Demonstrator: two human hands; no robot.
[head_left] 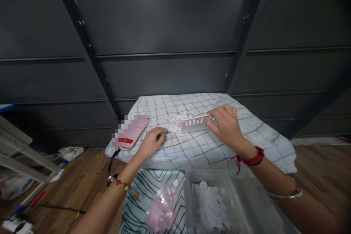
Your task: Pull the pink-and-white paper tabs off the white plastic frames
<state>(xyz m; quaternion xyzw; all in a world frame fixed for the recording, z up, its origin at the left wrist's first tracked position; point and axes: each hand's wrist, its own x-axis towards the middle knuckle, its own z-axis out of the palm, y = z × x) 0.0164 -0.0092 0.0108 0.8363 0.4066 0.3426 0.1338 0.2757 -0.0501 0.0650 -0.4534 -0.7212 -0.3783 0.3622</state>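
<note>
Okay: one flat pink phone (138, 130) beside curled left hand (151, 141), can't tell its grip; right hand (227, 126) pinches one white slotted plastic tray (193, 127), partly hiding one pink-and-white scrap pile (176, 120).

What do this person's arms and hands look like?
No sleeves or gloves show. The left hand has a multicoloured beaded bracelet with orange dangling beads at its wrist; the right hand, a red cord bracelet with loose ends and, higher up, a slim silver-coloured metal bangle.
</note>
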